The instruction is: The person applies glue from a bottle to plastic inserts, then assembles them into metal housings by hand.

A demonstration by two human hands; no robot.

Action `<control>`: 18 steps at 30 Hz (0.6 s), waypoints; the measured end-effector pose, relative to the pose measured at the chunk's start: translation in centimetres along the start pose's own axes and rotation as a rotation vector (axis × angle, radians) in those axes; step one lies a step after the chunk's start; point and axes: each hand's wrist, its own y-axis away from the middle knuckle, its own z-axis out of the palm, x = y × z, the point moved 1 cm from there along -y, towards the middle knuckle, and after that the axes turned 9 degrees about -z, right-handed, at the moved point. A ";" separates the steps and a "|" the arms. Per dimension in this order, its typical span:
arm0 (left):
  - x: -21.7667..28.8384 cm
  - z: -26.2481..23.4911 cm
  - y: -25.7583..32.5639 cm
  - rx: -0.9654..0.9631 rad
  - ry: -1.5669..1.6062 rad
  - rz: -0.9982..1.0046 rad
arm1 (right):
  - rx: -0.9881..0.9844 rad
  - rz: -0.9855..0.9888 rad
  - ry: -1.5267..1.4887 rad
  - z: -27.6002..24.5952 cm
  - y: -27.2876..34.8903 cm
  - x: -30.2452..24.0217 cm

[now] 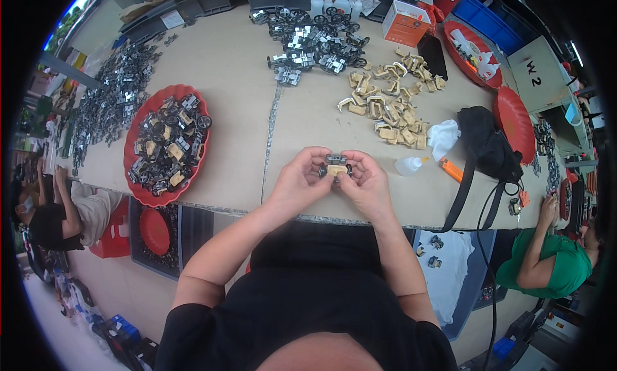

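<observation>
small toy car (336, 166) pinched from both sides between left hand (299, 181) and right hand (367, 183), fingers clamped on its ends to steady it above tabletop (238, 81) edge, near tan shells (392, 107), with red tray (168, 146) of finished cars at left.

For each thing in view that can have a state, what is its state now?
left hand: shut on small toy car.
right hand: shut on small toy car.
small toy car: held above the table, tan piece on it.
red tray: full of assembled cars.
black bag: lying on the table.
orange box: upright.
</observation>
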 end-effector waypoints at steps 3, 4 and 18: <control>-0.5 0.3 -0.1 0.039 -0.007 -0.012 | 0.017 0.000 0.011 0.0 0.1 -0.1; -0.5 0.3 -0.1 0.039 -0.006 -0.015 | 0.003 -0.003 0.020 -0.1 0.1 0.0; -0.6 0.5 -0.2 0.054 0.047 -0.015 | 0.000 0.009 0.089 0.1 0.0 0.0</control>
